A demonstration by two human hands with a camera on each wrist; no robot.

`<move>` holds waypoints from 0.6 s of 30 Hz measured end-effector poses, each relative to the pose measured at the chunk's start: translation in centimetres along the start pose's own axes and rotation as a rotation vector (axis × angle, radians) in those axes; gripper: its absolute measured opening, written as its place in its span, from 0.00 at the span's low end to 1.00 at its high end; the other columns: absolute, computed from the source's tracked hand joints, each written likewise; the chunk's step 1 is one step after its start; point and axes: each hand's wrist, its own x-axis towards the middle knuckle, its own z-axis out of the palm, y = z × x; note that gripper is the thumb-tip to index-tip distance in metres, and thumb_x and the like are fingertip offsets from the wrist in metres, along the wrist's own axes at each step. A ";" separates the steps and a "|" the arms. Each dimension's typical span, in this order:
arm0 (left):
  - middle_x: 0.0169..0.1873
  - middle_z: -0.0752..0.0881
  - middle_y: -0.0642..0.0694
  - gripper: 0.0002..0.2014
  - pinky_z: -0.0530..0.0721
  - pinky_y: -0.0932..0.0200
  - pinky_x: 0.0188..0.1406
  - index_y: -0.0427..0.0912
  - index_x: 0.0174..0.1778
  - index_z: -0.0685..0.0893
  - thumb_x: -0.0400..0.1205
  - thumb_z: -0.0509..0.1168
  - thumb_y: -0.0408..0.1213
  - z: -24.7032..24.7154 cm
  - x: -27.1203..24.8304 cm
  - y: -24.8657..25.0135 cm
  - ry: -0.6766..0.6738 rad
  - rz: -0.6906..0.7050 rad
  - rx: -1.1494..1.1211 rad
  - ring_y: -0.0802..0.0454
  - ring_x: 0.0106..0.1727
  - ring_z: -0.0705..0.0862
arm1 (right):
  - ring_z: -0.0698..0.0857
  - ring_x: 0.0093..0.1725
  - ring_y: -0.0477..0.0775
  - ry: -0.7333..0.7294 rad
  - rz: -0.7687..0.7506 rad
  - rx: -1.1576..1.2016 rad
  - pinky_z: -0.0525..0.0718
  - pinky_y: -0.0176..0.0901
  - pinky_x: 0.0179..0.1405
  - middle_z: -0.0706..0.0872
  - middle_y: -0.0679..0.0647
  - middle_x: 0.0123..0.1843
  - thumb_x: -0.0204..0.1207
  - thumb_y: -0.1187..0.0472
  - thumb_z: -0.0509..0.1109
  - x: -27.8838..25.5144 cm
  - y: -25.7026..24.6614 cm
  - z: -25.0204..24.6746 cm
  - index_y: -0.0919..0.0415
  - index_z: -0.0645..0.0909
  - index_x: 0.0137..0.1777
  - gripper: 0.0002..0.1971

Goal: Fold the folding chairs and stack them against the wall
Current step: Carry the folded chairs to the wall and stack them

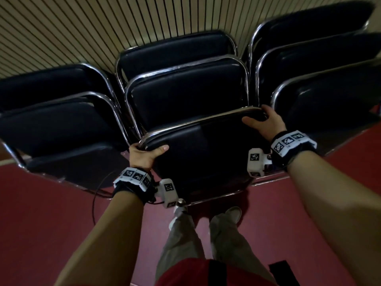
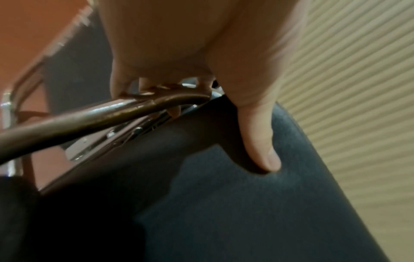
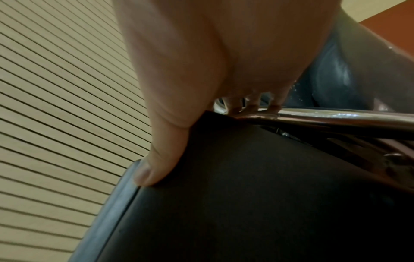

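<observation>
Folded black chair [image 1: 202,153], top rail crosswise, backrest toward slatted wall [image 1: 82,27], gripped at upper corners by left hand [image 1: 144,155] and right hand [image 1: 268,124], fingers curled round chrome tube.

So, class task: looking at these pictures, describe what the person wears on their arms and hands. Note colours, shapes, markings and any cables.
Both forearms are bare, no sleeves or gloves. The left hand and right hand each sit above a black wrist strap ringed with white tiles bearing black square code markers. A white boxy camera unit with its own marker juts from each wrist. A thin black cable loops by the left wrist.
</observation>
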 end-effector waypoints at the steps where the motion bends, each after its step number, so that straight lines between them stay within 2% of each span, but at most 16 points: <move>1: 0.56 0.90 0.46 0.57 0.89 0.48 0.59 0.40 0.68 0.80 0.43 0.91 0.59 -0.1 0.6 0.1 0.000 -0.003 0.004 0.48 0.54 0.91 | 0.75 0.61 0.44 0.002 0.010 -0.004 0.71 0.35 0.56 0.77 0.53 0.74 0.75 0.50 0.78 0.2 -0.3 0.4 0.57 0.70 0.80 0.36; 4: 0.55 0.88 0.47 0.57 0.89 0.51 0.56 0.41 0.69 0.75 0.46 0.90 0.58 0.0 1.4 1.3 -0.022 -0.026 0.001 0.49 0.53 0.90 | 0.72 0.77 0.52 0.051 0.028 -0.013 0.70 0.40 0.69 0.70 0.54 0.82 0.72 0.42 0.78 1.5 -0.6 1.6 0.55 0.63 0.85 0.45; 6: 0.54 0.88 0.48 0.55 0.88 0.53 0.54 0.41 0.68 0.74 0.48 0.90 0.57 0.2 1.9 1.9 -0.035 -0.033 0.024 0.49 0.52 0.89 | 0.69 0.81 0.54 0.074 0.042 0.006 0.69 0.47 0.78 0.66 0.53 0.84 0.70 0.39 0.78 2.2 -0.6 2.2 0.54 0.60 0.86 0.48; 8: 0.54 0.90 0.46 0.58 0.90 0.49 0.53 0.42 0.68 0.77 0.43 0.90 0.62 0.4 2.9 2.1 -0.039 -0.049 0.021 0.45 0.53 0.91 | 0.66 0.82 0.54 0.087 0.039 0.017 0.67 0.50 0.81 0.64 0.53 0.85 0.72 0.39 0.77 2.9 -0.7 3.0 0.55 0.59 0.86 0.48; 10: 0.54 0.89 0.47 0.59 0.90 0.47 0.53 0.45 0.69 0.77 0.42 0.89 0.63 0.5 3.1 2.5 -0.021 -0.056 0.016 0.44 0.53 0.91 | 0.66 0.83 0.55 0.094 0.019 0.013 0.67 0.52 0.82 0.64 0.54 0.85 0.74 0.41 0.75 3.3 -0.7 3.6 0.55 0.60 0.86 0.45; 13: 0.57 0.86 0.48 0.59 0.88 0.45 0.58 0.46 0.74 0.71 0.47 0.89 0.58 0.6 3.0 3.6 -0.007 -0.090 0.021 0.45 0.55 0.88 | 0.76 0.75 0.54 0.086 -0.017 0.092 0.74 0.49 0.75 0.76 0.53 0.76 0.76 0.49 0.75 2.9 -0.4 4.4 0.53 0.66 0.82 0.36; 16: 0.62 0.83 0.49 0.60 0.83 0.42 0.67 0.48 0.80 0.66 0.53 0.88 0.58 0.5 3.6 4.1 -0.063 -0.097 0.061 0.45 0.62 0.85 | 0.79 0.72 0.57 0.055 0.095 0.086 0.75 0.48 0.73 0.79 0.56 0.75 0.77 0.52 0.76 1.9 0.4 5.5 0.55 0.66 0.83 0.36; 18: 0.64 0.84 0.49 0.69 0.83 0.40 0.68 0.50 0.80 0.66 0.42 0.88 0.63 0.5 4.3 4.3 -0.078 -0.130 0.046 0.43 0.64 0.85 | 0.80 0.70 0.62 -0.018 0.226 0.010 0.78 0.51 0.71 0.81 0.60 0.73 0.76 0.51 0.76 1.4 1.4 6.5 0.60 0.71 0.80 0.34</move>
